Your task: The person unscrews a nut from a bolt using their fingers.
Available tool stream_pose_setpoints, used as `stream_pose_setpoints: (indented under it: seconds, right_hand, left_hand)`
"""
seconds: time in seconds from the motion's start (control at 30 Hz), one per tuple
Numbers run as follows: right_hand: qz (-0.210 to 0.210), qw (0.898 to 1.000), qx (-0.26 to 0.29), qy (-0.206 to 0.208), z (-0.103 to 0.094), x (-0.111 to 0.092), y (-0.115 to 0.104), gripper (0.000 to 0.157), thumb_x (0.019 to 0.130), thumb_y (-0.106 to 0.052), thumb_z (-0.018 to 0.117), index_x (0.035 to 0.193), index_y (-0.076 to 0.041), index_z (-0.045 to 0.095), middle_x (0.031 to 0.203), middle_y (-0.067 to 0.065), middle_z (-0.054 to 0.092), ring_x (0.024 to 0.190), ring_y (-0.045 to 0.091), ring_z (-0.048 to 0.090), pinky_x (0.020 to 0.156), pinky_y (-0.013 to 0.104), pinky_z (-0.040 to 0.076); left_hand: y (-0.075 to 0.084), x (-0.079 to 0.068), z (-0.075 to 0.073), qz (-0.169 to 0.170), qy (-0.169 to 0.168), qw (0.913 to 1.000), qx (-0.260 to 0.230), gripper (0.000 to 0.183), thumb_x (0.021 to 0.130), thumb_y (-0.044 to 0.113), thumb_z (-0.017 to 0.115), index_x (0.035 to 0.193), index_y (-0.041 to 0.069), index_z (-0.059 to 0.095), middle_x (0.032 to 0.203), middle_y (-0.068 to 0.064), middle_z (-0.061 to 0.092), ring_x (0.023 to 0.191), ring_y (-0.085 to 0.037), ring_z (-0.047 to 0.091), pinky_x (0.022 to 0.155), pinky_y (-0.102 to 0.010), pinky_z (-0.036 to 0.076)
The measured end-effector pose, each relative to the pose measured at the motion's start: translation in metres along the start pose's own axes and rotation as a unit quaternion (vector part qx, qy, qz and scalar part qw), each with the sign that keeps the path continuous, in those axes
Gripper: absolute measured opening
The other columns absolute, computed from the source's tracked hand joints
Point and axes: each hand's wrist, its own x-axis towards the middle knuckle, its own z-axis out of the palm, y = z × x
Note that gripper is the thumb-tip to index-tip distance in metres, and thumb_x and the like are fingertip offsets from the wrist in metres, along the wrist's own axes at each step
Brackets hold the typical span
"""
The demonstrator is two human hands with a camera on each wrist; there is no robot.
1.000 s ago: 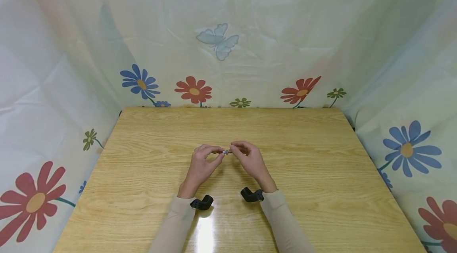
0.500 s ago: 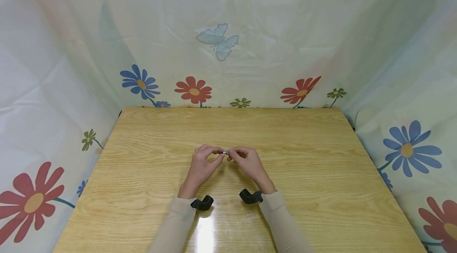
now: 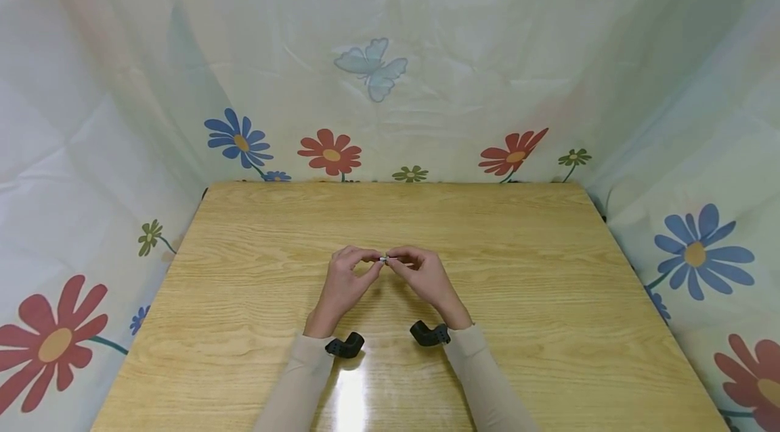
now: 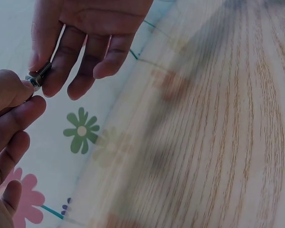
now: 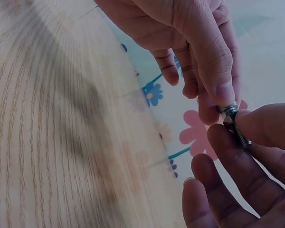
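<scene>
The left hand (image 3: 345, 286) pinches one end of a bolt (image 5: 241, 137), while the right hand (image 3: 429, 281) grasps its threaded part between thumb and fingers. The bolt sits between the two hands' fingertips, above the table (image 3: 524, 256); a black wrist mount (image 3: 345, 345) (image 3: 429, 334) lies behind each hand.

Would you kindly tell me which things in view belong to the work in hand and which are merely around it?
Part of the work:
- bolt, pinched from both ends
- left hand
- right hand

Merely around it:
- table
- flowered backdrop
- wrist cameras, worn, not handled
- sleeves
</scene>
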Motion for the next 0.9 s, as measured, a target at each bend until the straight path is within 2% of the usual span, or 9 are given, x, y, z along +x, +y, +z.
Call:
stream_pose_setpoints:
  seconds: [0.23, 0.43, 0.53, 0.7, 0.9]
  right_hand:
    - [-0.022, 1.000, 0.017, -0.009, -0.0010, 0.0002, 0.0000, 0.018, 0.101, -0.014, 0.067, 0.115, -0.007, 0.076, 0.116, 0.012, 0.074, 0.110, 0.026, 0.069, 0.092, 0.039, 0.058]
    - [-0.045, 0.998, 0.037, -0.004, -0.0037, -0.0003, -0.0016, 0.020, 0.102, -0.013, 0.066, 0.117, -0.003, 0.074, 0.120, 0.015, 0.072, 0.113, 0.033, 0.068, 0.092, 0.033, 0.057]
    - [-0.054, 0.998, 0.044, 0.000, -0.0048, -0.0001, -0.0018, 0.025, 0.102, -0.015, 0.065, 0.122, -0.001, 0.071, 0.125, 0.017, 0.069, 0.118, 0.036, 0.065, 0.095, 0.038, 0.056]
    - [-0.026, 0.999, 0.039, 0.007, -0.0053, 0.0007, -0.0030, 0.033, 0.104, -0.023, 0.064, 0.131, -0.004, 0.067, 0.132, 0.018, 0.067, 0.121, 0.032, 0.063, 0.101, 0.049, 0.053]
    - [0.032, 0.999, 0.010, -0.001, -0.0029, 0.0005, -0.0010, 0.040, 0.103, -0.038, 0.063, 0.125, -0.005, 0.072, 0.113, 0.011, 0.076, 0.110, 0.027, 0.070, 0.100, 0.052, 0.053]
  left_hand:
    - [0.0014, -0.0021, -0.0010, -0.040, -0.012, 0.9991, -0.003, 0.009, 0.090, 0.010, 0.081, 0.099, 0.009, 0.080, 0.093, -0.003, 0.078, 0.090, -0.019, 0.069, 0.099, -0.056, 0.046]
    - [-0.0004, -0.0033, 0.0001, -0.045, -0.013, 0.9989, -0.007, 0.009, 0.090, 0.010, 0.080, 0.099, 0.010, 0.080, 0.093, -0.003, 0.078, 0.090, -0.019, 0.069, 0.098, -0.057, 0.045]
    - [-0.0010, -0.0033, 0.0001, -0.047, -0.014, 0.9988, -0.007, 0.009, 0.090, 0.011, 0.080, 0.099, 0.010, 0.080, 0.093, -0.003, 0.078, 0.090, -0.019, 0.069, 0.099, -0.057, 0.044]
    - [0.0007, -0.0020, -0.0007, -0.042, -0.004, 0.9991, -0.003, 0.010, 0.090, 0.012, 0.081, 0.100, 0.010, 0.080, 0.093, -0.003, 0.078, 0.091, -0.020, 0.068, 0.100, -0.058, 0.044]
    - [0.0016, -0.0014, -0.0008, -0.035, 0.002, 0.9993, -0.009, 0.011, 0.089, 0.011, 0.081, 0.100, 0.010, 0.080, 0.093, -0.002, 0.078, 0.091, -0.019, 0.068, 0.100, -0.058, 0.044]
